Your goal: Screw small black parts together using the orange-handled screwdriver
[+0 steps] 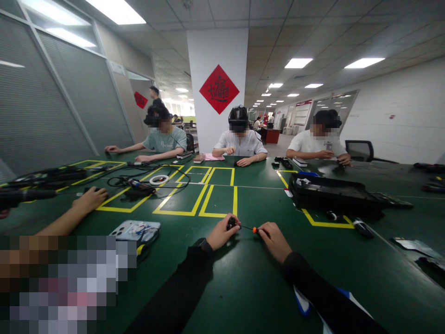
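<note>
My left hand (222,233) is closed around a small black part (231,223), just above the green table (239,283). My fingers cover much of the part, so its exact kind does not show. In my right hand (275,242) is a screwdriver (255,230) with an orange collar, its handle hidden in my grip. The thin dark shaft points left, and its tip reaches the black part; whether it sits in a screw cannot be made out.
Left of my hands lies a phone (136,230) in a patterned case. A black open tray (333,197) stands at right, near a computer mouse (363,228). Cables (135,185) and yellow tape outlines cover the left side. A neighbour's hand (91,199) rests there; three people sit opposite.
</note>
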Demonstrator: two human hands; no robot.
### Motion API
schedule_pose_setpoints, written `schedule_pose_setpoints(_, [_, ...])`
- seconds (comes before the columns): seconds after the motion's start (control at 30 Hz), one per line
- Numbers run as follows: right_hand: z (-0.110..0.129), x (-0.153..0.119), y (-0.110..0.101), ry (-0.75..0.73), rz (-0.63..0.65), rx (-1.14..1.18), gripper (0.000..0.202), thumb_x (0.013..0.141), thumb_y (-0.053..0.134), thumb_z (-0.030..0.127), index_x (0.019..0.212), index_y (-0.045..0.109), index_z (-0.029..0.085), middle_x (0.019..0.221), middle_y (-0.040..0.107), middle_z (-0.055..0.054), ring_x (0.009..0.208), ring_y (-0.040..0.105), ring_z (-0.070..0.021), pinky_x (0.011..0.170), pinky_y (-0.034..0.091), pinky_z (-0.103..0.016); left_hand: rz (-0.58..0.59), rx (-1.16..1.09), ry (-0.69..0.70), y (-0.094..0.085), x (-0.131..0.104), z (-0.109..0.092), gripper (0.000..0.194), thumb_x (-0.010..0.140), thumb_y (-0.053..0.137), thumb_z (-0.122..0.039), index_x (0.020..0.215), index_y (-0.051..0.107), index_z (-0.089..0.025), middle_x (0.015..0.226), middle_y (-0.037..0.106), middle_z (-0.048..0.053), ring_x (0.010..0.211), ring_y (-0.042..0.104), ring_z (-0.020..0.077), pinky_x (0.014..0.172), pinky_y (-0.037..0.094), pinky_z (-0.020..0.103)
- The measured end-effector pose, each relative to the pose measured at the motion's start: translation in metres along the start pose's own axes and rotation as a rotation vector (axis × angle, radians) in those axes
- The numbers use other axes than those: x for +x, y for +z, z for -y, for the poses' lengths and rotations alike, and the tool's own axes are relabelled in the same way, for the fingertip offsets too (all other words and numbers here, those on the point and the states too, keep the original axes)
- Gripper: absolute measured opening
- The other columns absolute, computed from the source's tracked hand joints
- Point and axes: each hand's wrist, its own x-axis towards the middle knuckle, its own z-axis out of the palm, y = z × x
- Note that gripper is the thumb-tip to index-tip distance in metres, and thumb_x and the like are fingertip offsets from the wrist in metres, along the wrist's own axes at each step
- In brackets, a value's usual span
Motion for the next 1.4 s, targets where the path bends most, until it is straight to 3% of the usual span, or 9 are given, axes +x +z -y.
schedule_pose_setpoints(0.33, [0.0035, -0.0029, 0.0001, 0.020, -0.023, 0.065, 0.013, 0.073, 0.053, 0.022, 0.086, 0.054, 0.019, 0.088, 0.055, -0.004, 0.085, 0.049, -0.0178, 0.077, 0.040, -0.031, -0.001, -0.011, 0.010, 0.0006, 0.0001, 0.0039, 0.020, 0.077, 0.049, -0.032, 0.094, 0.049, -0.020, 0.093, 0.060, 0.003, 0.088, 0.055, 0.0151, 0.085, 0.040, 0.031])
schedule_pose_setpoints(0.7, [0.0045, -0.0010, -0.0025, 0.023, 0.013, 0.056, 0.024, 0.084, 0.036, 0.025, 0.090, 0.058, 0.019, 0.089, 0.057, -0.005, 0.089, 0.048, -0.0178, 0.082, 0.037, -0.033, 0.004, -0.010, -0.005, -0.0004, -0.0002, 0.0008, 0.020, 0.077, 0.050, -0.030, 0.094, 0.049, -0.020, 0.094, 0.061, 0.004, 0.089, 0.056, 0.0155, 0.085, 0.040, 0.031])
schedule_pose_setpoints(1.23, [0.0021, -0.0030, 0.0002, 0.001, -0.035, 0.098, 0.014, 0.072, 0.050, 0.016, 0.085, 0.052, 0.018, 0.087, 0.052, -0.004, 0.083, 0.049, -0.0162, 0.076, 0.040, -0.029, -0.011, -0.023, 0.001, 0.0009, 0.0004, 0.0049, 0.020, 0.077, 0.051, -0.030, 0.094, 0.050, -0.019, 0.093, 0.061, 0.004, 0.088, 0.056, 0.0150, 0.084, 0.040, 0.030])
schedule_pose_setpoints(1.4, [0.0005, -0.0028, 0.0006, 0.015, -0.017, 0.127, 0.016, 0.078, 0.048, 0.023, 0.092, 0.054, 0.019, 0.091, 0.054, -0.004, 0.087, 0.049, -0.0164, 0.079, 0.040, -0.030, -0.004, -0.008, 0.009, 0.0007, 0.0004, 0.0032, 0.020, 0.077, 0.050, -0.030, 0.093, 0.050, -0.019, 0.093, 0.061, 0.004, 0.087, 0.056, 0.0148, 0.084, 0.040, 0.029])
